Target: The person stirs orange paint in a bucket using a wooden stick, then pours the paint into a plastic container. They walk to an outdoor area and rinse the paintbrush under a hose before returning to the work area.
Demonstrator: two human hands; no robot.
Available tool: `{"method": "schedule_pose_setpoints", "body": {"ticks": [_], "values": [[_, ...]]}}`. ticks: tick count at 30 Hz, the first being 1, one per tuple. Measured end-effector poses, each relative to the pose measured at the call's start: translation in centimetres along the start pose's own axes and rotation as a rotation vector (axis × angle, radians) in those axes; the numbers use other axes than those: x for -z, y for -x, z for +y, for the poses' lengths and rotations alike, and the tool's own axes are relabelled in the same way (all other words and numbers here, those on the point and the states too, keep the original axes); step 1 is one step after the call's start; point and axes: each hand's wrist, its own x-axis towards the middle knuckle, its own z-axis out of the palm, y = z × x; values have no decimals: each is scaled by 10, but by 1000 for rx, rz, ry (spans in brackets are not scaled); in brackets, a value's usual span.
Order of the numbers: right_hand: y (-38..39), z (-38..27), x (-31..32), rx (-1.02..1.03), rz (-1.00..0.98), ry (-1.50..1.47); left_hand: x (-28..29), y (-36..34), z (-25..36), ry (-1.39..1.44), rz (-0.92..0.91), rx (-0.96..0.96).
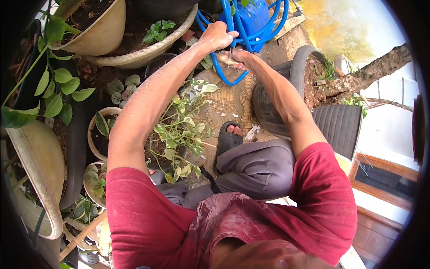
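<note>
Both my arms reach forward to a coiled blue hose [234, 82] at the top of the head view. My left hand [217, 36] is closed, with its thumb pressed along a blue length of the hose. Just below it, my right hand [242, 59] is closed too, palm side partly showing. A small dark piece lies between the two hands, too small to name. Something pale shows by the right fingertips; I cannot tell what it is. Behind the loops stands a blue plastic container [251, 19]. One loop hangs down below my hands.
Large pale pots [96, 29] with soil crowd the left side. A variegated leafy plant [181, 130] grows near my legs. To the right are a black pot [273, 94] with a tree trunk [371, 74] and a ribbed dark pot [338, 125]. My sandalled foot [229, 143] rests on patterned paving.
</note>
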Motion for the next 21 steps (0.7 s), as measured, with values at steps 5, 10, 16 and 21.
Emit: {"method": "schedule_pose_setpoints", "body": {"ticks": [5,10,16,21], "values": [[-23,42,12,248,310,774,-3,1,12,-31,-6,-2],[-9,44,2,383,601,1280,4,-2,4,-37,11,-14],[2,-9,-46,273,468,1829,0,-3,10,-14,15,-49],[-40,5,-69,122,743,1988,-3,-3,11,-18,44,-57]]}}
